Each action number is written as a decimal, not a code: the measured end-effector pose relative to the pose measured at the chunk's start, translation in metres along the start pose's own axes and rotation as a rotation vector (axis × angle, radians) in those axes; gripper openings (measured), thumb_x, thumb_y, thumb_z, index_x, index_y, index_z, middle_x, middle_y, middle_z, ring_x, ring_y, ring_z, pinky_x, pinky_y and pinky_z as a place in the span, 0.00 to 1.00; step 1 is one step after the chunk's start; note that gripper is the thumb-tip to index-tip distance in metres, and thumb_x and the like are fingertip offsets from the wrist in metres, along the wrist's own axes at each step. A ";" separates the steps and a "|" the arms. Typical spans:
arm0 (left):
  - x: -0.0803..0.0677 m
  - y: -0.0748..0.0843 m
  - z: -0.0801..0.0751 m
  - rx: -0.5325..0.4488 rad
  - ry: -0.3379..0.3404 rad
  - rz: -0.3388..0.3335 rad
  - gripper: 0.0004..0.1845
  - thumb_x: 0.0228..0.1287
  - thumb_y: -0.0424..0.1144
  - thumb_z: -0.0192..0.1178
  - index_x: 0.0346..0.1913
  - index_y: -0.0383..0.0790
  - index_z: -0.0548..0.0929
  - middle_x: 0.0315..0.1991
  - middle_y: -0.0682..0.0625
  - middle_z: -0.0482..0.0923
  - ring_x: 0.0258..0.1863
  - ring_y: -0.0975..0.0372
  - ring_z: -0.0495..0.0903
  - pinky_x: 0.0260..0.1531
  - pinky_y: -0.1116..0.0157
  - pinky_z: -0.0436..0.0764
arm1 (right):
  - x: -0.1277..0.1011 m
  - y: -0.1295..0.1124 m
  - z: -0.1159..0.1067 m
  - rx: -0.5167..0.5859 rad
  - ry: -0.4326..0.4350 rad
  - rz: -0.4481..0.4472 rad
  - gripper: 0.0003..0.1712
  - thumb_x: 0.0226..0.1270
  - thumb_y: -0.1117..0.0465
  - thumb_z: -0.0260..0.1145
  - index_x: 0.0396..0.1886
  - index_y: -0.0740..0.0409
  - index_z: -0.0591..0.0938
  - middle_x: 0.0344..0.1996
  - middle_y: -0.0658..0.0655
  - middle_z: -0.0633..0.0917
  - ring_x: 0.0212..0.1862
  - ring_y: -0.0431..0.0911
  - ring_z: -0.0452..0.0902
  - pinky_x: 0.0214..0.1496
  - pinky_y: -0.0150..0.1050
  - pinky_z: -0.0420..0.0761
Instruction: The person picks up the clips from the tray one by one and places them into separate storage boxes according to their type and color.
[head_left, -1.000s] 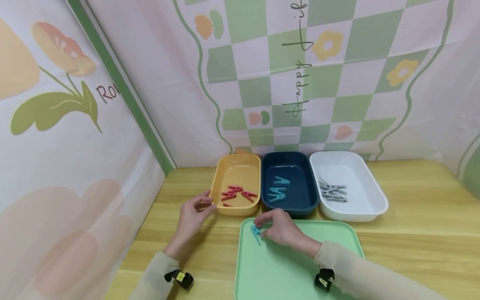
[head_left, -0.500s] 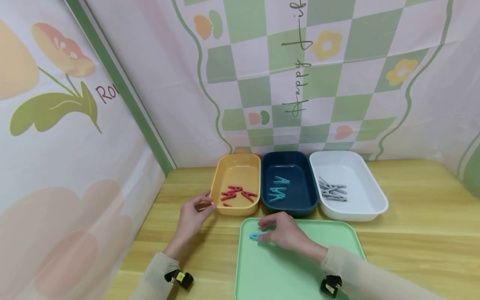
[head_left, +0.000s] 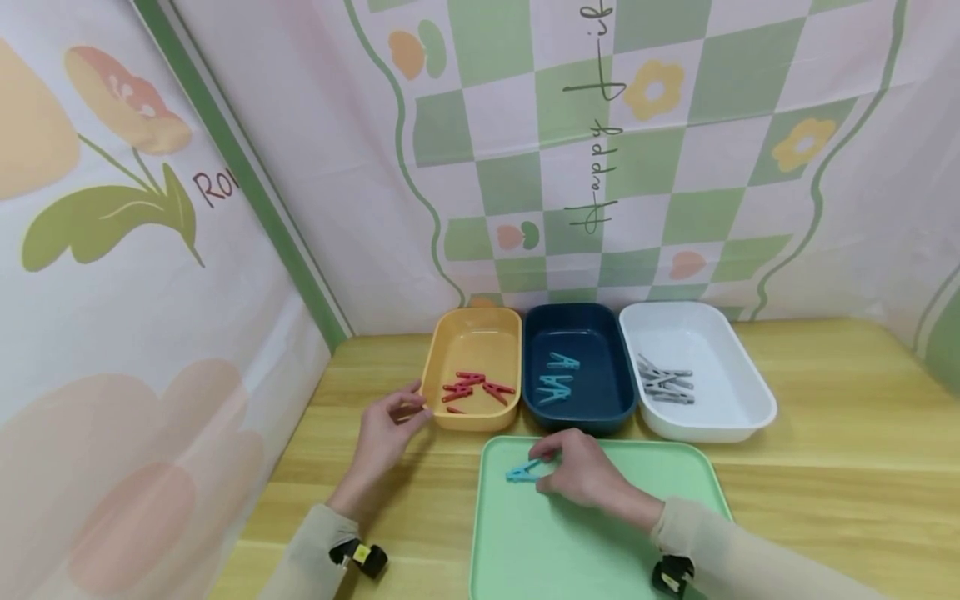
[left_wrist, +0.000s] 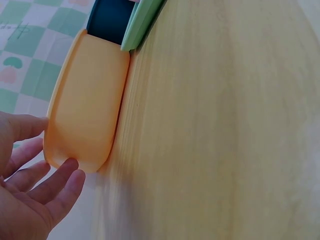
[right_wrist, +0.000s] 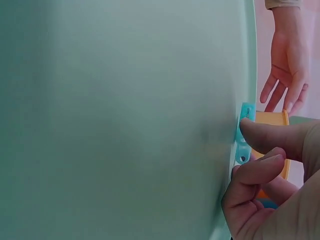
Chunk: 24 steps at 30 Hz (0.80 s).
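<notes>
My right hand [head_left: 581, 473] pinches a light blue clothespin [head_left: 517, 475] between thumb and fingers, low over the upper left of the green tray [head_left: 570, 542]. In the right wrist view the thumb lies across the clothespin [right_wrist: 243, 149]. My left hand [head_left: 386, 429] rests with loosely bent fingers at the near left corner of the yellow bin [head_left: 480, 422]. Its fingertips lie against the bin's wall [left_wrist: 90, 100] in the left wrist view. Several red clothespins [head_left: 471, 378] lie in the yellow bin.
Right of the yellow bin stand a dark blue bin [head_left: 577, 333] with several light blue clothespins [head_left: 555, 387] and a white bin [head_left: 727, 392] with several grey clothespins [head_left: 667, 383]. A patterned cloth [head_left: 600, 167] hangs behind the wooden table [head_left: 832, 400].
My right hand has shifted a little right and toward me. The light blue clothespin has turned from slanting downward to lying roughly sideways. My left hand has stayed at the yellow bin.
</notes>
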<state>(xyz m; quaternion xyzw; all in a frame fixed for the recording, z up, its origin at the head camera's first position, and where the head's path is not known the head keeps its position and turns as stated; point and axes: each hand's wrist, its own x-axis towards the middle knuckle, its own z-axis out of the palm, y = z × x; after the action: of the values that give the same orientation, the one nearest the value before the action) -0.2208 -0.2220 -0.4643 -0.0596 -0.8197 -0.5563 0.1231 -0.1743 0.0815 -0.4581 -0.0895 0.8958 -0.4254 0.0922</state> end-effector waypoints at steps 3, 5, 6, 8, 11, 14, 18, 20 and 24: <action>0.000 -0.001 -0.002 0.008 -0.014 0.013 0.10 0.62 0.27 0.74 0.44 0.27 0.87 0.64 0.38 0.81 0.50 0.45 0.88 0.50 0.61 0.89 | 0.000 0.001 -0.003 -0.009 0.005 -0.002 0.24 0.41 0.69 0.87 0.43 0.54 0.92 0.35 0.48 0.86 0.40 0.44 0.78 0.46 0.44 0.84; 0.000 -0.002 -0.002 0.016 -0.019 0.011 0.10 0.63 0.27 0.74 0.44 0.27 0.87 0.64 0.39 0.82 0.50 0.46 0.88 0.49 0.62 0.89 | 0.000 0.002 -0.004 -0.009 0.001 0.000 0.23 0.42 0.69 0.87 0.42 0.54 0.92 0.35 0.48 0.86 0.40 0.44 0.78 0.45 0.44 0.84; 0.000 -0.002 -0.002 0.019 -0.021 0.008 0.10 0.63 0.27 0.74 0.44 0.27 0.87 0.64 0.39 0.82 0.50 0.46 0.88 0.49 0.63 0.89 | 0.000 0.002 -0.004 -0.009 -0.001 -0.002 0.23 0.42 0.68 0.87 0.42 0.54 0.92 0.35 0.48 0.86 0.40 0.44 0.78 0.45 0.44 0.84; 0.000 -0.001 -0.002 0.021 -0.020 0.002 0.10 0.62 0.27 0.74 0.45 0.27 0.87 0.65 0.39 0.81 0.50 0.46 0.88 0.49 0.63 0.89 | 0.000 0.003 -0.005 -0.001 -0.006 -0.004 0.21 0.43 0.68 0.87 0.41 0.53 0.92 0.36 0.48 0.87 0.40 0.44 0.79 0.45 0.44 0.84; 0.000 -0.001 0.000 0.013 -0.015 -0.002 0.10 0.62 0.26 0.74 0.45 0.27 0.87 0.65 0.38 0.81 0.50 0.45 0.88 0.49 0.62 0.89 | -0.001 0.005 -0.009 0.016 -0.016 -0.009 0.20 0.44 0.67 0.87 0.40 0.53 0.93 0.37 0.48 0.88 0.41 0.44 0.80 0.46 0.44 0.85; 0.000 0.000 0.001 0.003 -0.006 -0.001 0.11 0.61 0.25 0.74 0.45 0.26 0.86 0.65 0.36 0.80 0.50 0.43 0.87 0.50 0.60 0.89 | -0.004 0.007 -0.014 0.039 -0.030 -0.010 0.20 0.45 0.65 0.88 0.41 0.53 0.93 0.39 0.48 0.89 0.45 0.45 0.82 0.48 0.44 0.85; -0.001 0.001 0.000 0.003 -0.006 -0.002 0.11 0.62 0.26 0.74 0.45 0.27 0.87 0.65 0.36 0.80 0.51 0.43 0.87 0.50 0.59 0.89 | -0.007 0.009 -0.022 0.081 -0.037 0.004 0.20 0.47 0.64 0.87 0.43 0.54 0.93 0.40 0.50 0.91 0.50 0.47 0.83 0.52 0.47 0.85; -0.001 0.001 -0.001 0.008 -0.011 -0.004 0.10 0.62 0.26 0.74 0.45 0.27 0.87 0.65 0.37 0.80 0.50 0.44 0.87 0.49 0.61 0.89 | -0.009 0.010 -0.026 0.111 -0.036 0.018 0.21 0.48 0.63 0.87 0.45 0.55 0.93 0.41 0.51 0.91 0.53 0.50 0.83 0.56 0.51 0.84; -0.001 0.001 -0.002 0.012 -0.026 -0.001 0.10 0.62 0.26 0.74 0.45 0.27 0.87 0.65 0.37 0.80 0.49 0.45 0.88 0.49 0.63 0.89 | -0.014 0.010 -0.033 0.162 -0.032 0.047 0.23 0.49 0.63 0.87 0.47 0.56 0.93 0.44 0.53 0.91 0.56 0.53 0.82 0.58 0.56 0.84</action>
<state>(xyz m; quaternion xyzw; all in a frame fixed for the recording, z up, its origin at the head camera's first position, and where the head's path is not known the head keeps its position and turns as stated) -0.2196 -0.2235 -0.4627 -0.0656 -0.8246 -0.5505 0.1126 -0.1699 0.1157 -0.4442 -0.0674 0.8588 -0.4926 0.1235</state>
